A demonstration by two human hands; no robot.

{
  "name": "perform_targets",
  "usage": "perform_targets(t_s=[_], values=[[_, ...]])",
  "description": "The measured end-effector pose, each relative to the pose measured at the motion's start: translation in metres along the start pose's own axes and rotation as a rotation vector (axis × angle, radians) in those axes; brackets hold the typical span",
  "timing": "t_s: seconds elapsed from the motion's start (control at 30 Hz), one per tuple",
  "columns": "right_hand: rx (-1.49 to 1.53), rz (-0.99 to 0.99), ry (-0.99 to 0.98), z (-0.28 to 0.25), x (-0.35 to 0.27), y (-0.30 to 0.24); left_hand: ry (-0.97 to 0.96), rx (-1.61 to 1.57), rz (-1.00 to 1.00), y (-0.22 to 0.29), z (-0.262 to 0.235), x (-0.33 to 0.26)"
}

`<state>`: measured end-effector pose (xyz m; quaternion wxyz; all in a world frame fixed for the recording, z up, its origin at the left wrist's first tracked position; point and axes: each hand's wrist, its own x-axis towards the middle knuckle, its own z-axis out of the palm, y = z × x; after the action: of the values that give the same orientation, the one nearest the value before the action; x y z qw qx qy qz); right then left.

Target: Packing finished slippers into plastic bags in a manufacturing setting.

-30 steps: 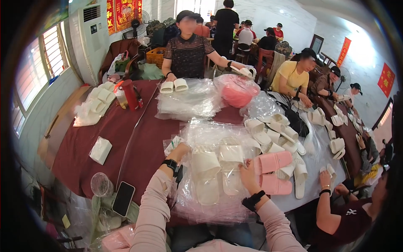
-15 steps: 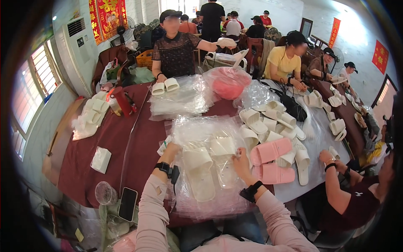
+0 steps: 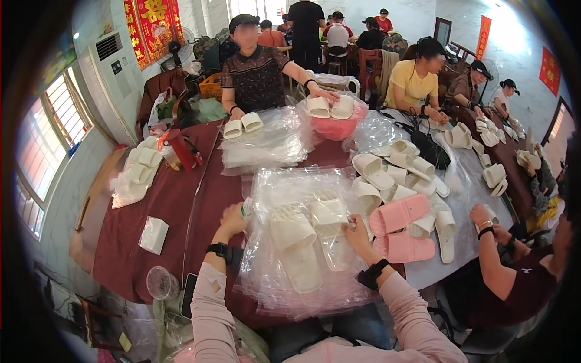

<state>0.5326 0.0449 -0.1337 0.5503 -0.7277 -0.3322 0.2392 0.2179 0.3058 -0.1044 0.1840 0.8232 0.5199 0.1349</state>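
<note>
A pair of white slippers (image 3: 301, 263) lies side by side in a clear plastic bag (image 3: 275, 181), on top of a stack of similar bags in front of me. At the bag's left edge my left hand (image 3: 232, 220) has its fingers closed around a small white and green thing (image 3: 245, 207), too small to name. My right hand (image 3: 359, 233) pinches the bag's right edge beside the right slipper. Pink slippers (image 3: 399, 215) lie just to the right of that hand, next to a pile of white slippers (image 3: 396, 169).
Across the table, a co-worker's hand (image 3: 324, 94) touches white slippers on a pink bundle (image 3: 331, 126). More clear bags (image 3: 266, 145) lie before that person. On the left are a white box (image 3: 154, 235), a red cylinder (image 3: 179, 150), a plastic cup (image 3: 162, 282) and a phone (image 3: 188, 296).
My left hand has drawn slightly left, away from the slippers. The co-worker opposite has brought a pair of white slippers onto the pink bundle. The whole view has shifted a little.
</note>
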Motion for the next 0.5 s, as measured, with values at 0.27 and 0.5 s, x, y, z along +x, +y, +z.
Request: perform_targets(t_s=[0.27,0.5], values=[[-0.075,-0.021,-0.006,0.001,-0.003,-0.001,-0.007,-0.082,-0.095,0.002,0.010,0.004],[-0.146,-0.055,0.022,0.000,0.000,0.006,0.424,-0.858,-0.058,0.016,-0.076,0.004]])
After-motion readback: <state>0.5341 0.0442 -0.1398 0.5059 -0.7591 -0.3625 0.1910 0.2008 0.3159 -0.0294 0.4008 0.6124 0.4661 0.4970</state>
